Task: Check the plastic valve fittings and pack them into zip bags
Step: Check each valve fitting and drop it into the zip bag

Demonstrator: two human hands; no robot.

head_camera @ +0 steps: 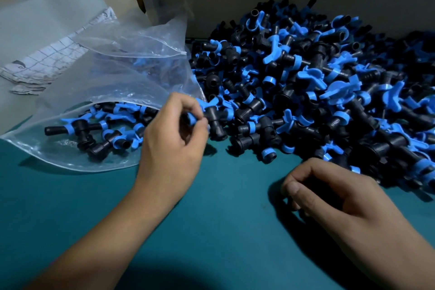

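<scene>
Green matting covers the table, and brown cardboard walls stand along its far edge. A big pile of fittings in black and blue fills the far right part of the table. The left hand pinches one fitting between thumb and curled fingertips, right at the pile's near left edge and just beside the mouth of the zip bag. That clear bag lies toward the left edge, partly filled with fittings. The right hand rests on the table near the pile, fingers loosely curled, holding nothing that shows.
</scene>
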